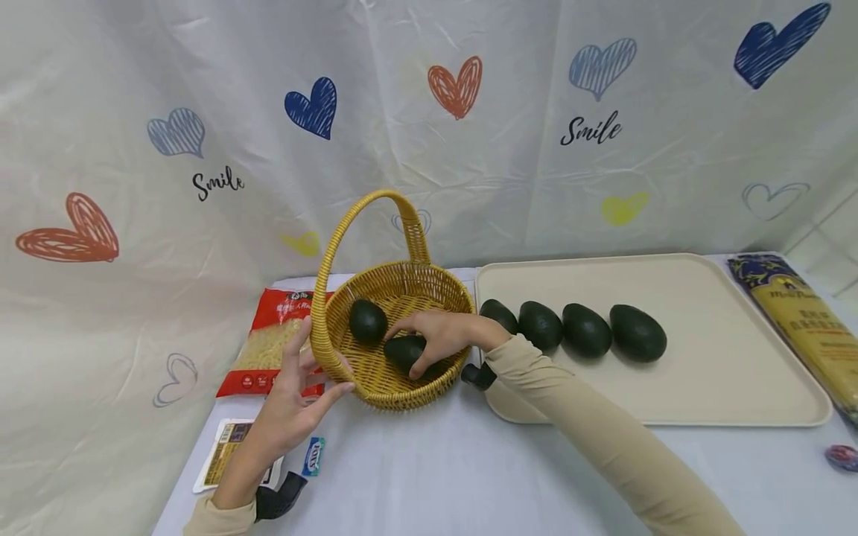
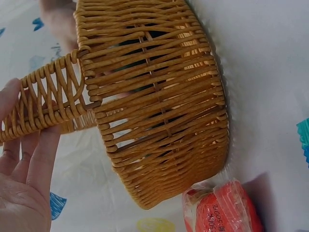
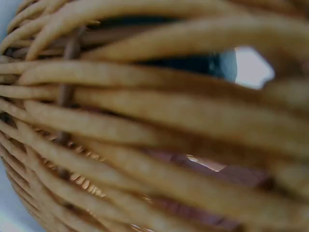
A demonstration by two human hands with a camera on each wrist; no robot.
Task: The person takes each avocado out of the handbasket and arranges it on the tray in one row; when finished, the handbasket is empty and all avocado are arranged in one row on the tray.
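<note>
A yellow woven basket [image 1: 395, 398] with a tall arched handle [image 1: 335, 246] stands left of the tray. At its left side my left hand [image 1: 293, 406] holds the lower part of the handle; in the left wrist view the thumb and fingers [image 2: 43, 157] lie on opposite sides of it. Inside the basket, my right hand [image 1: 442, 335] grips a dark green avocado [image 1: 402, 353] from above. Another avocado [image 1: 368, 321] lies beside it on the basket floor. Basket weave [image 3: 145, 101] fills the right wrist view and hides most of that hand.
Several avocados [image 1: 585, 330] sit in a row on a beige tray [image 1: 724, 357]. A red pasta bag [image 1: 268, 335] is behind the left hand. A white-and-yellow packet [image 1: 224, 454] and small blue packet [image 1: 313, 455] lie nearer. A yellow bag [image 1: 798, 320] and purple item [image 1: 841, 457] are far right.
</note>
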